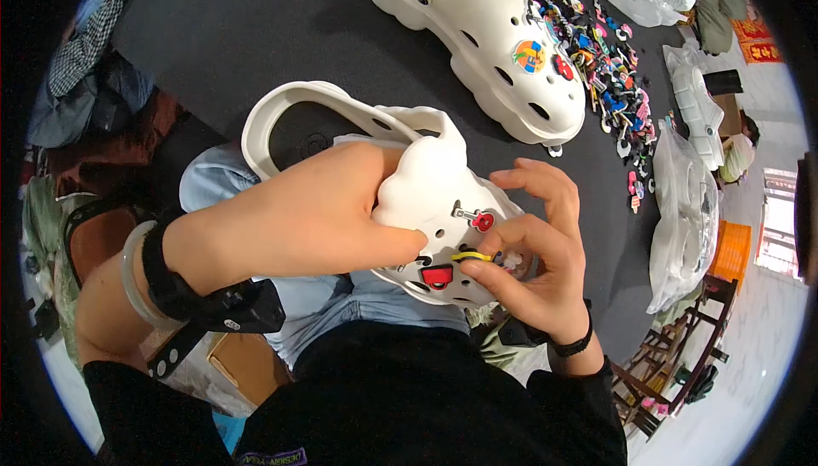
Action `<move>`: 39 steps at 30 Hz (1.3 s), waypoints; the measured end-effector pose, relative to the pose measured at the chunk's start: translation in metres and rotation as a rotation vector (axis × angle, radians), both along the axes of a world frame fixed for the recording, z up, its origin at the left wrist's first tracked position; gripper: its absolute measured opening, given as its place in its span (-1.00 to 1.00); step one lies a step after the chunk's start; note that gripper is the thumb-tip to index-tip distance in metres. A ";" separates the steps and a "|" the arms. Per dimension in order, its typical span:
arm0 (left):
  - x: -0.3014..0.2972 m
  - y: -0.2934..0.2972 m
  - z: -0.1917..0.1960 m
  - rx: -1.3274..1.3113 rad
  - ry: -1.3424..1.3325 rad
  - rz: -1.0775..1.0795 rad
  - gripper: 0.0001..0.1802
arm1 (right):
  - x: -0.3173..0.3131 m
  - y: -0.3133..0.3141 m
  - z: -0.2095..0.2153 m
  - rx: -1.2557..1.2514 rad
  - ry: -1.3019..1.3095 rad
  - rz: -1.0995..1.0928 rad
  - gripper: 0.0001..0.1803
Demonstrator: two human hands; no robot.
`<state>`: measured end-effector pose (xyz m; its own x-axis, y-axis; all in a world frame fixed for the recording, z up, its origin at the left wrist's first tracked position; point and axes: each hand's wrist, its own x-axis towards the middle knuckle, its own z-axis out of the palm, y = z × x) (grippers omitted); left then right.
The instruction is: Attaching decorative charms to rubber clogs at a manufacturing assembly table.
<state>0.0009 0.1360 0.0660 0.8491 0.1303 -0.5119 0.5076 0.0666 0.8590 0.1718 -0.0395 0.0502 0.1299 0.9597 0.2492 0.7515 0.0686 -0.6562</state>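
Note:
My left hand (341, 210) grips a white foam clog (430, 176) over my lap, fingers inside its opening and thumb on the upper. Between the thumb and index finger of my right hand (545, 253) is a small yellow-and-black shoe charm (470, 256), held against the clog's top. Whether it is seated in a hole I cannot tell. A red guitar charm (482, 221) and a red-and-black charm (437, 276) sit on the same upper. Further off, a second white clog (486, 40) stands on the table, with a round orange-and-blue charm (528, 56) and a red charm (563, 66).
Loose colourful charms (609, 83) lie heaped on the dark table (256, 31) beyond the second clog. Clear plastic bags (686, 219) with pale shoes line the right edge. A checked sleeve (85, 48) of another person shows at far left. Wooden chairs (711, 338) stand at right.

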 end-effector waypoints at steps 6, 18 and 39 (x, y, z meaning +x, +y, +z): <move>0.000 -0.002 0.001 0.008 -0.017 -0.001 -0.53 | 0.010 0.015 0.007 -0.051 0.112 0.105 -0.77; 0.000 0.001 0.003 0.014 0.006 -0.005 -0.55 | 0.010 0.025 0.012 -0.057 0.112 0.124 -0.30; -0.002 -0.003 0.000 0.017 -0.140 0.075 -0.66 | 0.016 0.040 0.025 -0.415 0.107 0.505 -0.06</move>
<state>-0.0007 0.1326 0.0663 0.8993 0.2042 -0.3868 0.3774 0.0847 0.9222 0.1878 0.0007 0.0754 -0.3575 0.9228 -0.1441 0.6226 0.1205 -0.7732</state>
